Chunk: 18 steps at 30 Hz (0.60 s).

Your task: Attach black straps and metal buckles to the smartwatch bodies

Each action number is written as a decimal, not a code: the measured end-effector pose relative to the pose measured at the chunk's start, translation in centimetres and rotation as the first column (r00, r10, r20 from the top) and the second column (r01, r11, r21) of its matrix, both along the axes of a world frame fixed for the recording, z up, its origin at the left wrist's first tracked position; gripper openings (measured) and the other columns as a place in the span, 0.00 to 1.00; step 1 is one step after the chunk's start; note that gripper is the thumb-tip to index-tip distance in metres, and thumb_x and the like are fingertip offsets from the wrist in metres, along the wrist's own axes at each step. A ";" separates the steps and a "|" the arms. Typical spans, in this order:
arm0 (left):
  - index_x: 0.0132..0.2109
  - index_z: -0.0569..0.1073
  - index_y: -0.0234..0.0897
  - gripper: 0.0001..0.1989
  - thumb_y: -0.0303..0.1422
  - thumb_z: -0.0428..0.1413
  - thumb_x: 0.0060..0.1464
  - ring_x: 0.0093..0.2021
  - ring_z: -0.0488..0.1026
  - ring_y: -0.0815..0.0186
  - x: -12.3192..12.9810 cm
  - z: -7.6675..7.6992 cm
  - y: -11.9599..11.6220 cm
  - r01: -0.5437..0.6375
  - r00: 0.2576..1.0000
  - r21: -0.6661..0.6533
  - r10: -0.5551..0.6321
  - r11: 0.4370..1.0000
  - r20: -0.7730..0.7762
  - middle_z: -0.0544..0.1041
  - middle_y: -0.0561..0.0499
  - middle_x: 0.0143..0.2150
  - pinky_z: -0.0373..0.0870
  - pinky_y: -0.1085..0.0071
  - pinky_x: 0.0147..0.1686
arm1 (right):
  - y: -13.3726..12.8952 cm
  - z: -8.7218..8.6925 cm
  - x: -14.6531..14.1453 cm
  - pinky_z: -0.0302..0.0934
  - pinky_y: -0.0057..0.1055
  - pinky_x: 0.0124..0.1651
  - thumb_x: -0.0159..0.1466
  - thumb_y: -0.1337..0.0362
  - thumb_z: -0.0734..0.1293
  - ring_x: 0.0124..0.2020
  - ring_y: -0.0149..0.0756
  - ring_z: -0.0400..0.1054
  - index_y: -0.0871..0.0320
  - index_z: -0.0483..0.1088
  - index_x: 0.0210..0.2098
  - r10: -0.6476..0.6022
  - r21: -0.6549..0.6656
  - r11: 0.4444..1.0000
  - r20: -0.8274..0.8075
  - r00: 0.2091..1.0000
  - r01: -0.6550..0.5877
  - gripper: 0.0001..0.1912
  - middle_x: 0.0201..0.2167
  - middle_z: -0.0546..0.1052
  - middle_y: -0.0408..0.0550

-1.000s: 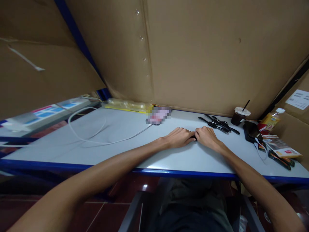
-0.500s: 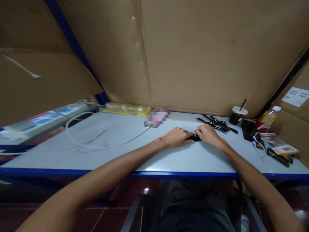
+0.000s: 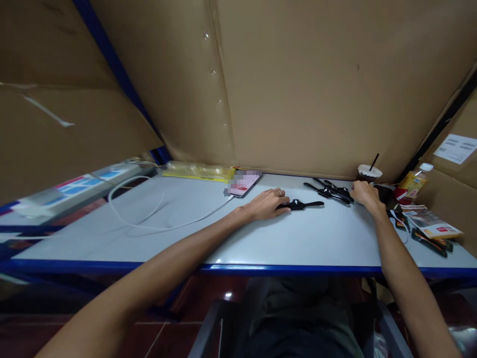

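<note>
A black spokeshave (image 3: pixel 297 204) with pale metal screws at its middle lies on the grey-white table. My left hand (image 3: pixel 266 204), a ring on one finger, is closed round its left handle; the right handle sticks out free. Several more black spokeshaves (image 3: pixel 330 191) lie crossed in a pile further right. At the pile's right end is my right hand (image 3: pixel 367 195), its fingers curled down. It covers the handle end there, and what its fingertips grip is hidden.
Behind my right hand stands a lidded drink cup (image 3: pixel 368 173) with a straw. A yellow-labelled bottle (image 3: pixel 413 184) and a packet (image 3: pixel 432 222) are at the right. Left of centre lie a phone (image 3: pixel 246 183) on a white cable (image 3: pixel 179 228) and clear yellow-edged packaging (image 3: pixel 197 170). Cardboard (image 3: pixel 290 84) walls the back.
My right hand has left the spokeshave under my left hand and moved right to the end of the pile. The spokeshave's screws and right handle now show. My left hand stays on it.
</note>
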<state>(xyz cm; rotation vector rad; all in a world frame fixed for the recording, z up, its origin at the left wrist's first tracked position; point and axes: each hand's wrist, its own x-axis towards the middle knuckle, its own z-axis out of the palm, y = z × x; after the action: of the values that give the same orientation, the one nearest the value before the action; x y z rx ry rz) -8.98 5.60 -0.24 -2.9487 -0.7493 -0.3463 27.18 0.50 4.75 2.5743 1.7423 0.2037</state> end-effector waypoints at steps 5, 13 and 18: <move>0.51 0.75 0.36 0.19 0.46 0.50 0.70 0.46 0.74 0.56 0.7 -0.3 -0.3 -0.064 0.998 -0.010 0.064 0.998 0.015 0.77 0.42 0.46 0.68 0.63 0.45 | 0.2 -0.1 0.6 0.66 0.40 0.50 0.66 0.68 0.63 0.56 0.56 0.74 0.65 0.77 0.56 -0.014 -0.090 0.996 -0.033 0.999 0.011 0.21 0.57 0.77 0.69; 0.49 0.73 0.37 0.18 0.45 0.46 0.72 0.43 0.74 0.58 1.8 -0.5 -0.6 -0.074 0.993 0.090 0.081 0.993 -0.081 0.76 0.43 0.45 0.68 0.63 0.45 | 0.6 -1.1 0.8 0.66 0.39 0.52 0.65 0.70 0.64 0.57 0.55 0.74 0.66 0.77 0.57 -0.006 -0.128 0.992 -0.097 0.995 -0.006 0.22 0.56 0.78 0.70; 0.50 0.73 0.36 0.18 0.44 0.45 0.73 0.43 0.75 0.60 1.9 -0.5 -0.7 -0.071 0.992 0.106 0.081 0.992 -0.096 0.77 0.44 0.45 0.69 0.64 0.44 | 0.9 -1.3 1.6 0.66 0.39 0.51 0.65 0.69 0.64 0.51 0.52 0.78 0.67 0.78 0.56 -0.007 -0.128 0.992 -0.151 0.988 -0.013 0.22 0.48 0.81 0.70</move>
<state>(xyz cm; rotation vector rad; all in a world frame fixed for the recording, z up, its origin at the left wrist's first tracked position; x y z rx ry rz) -7.04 4.87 -0.70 -2.8090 -0.8031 -0.2221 28.77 1.36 3.46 2.5546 1.7426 -0.1044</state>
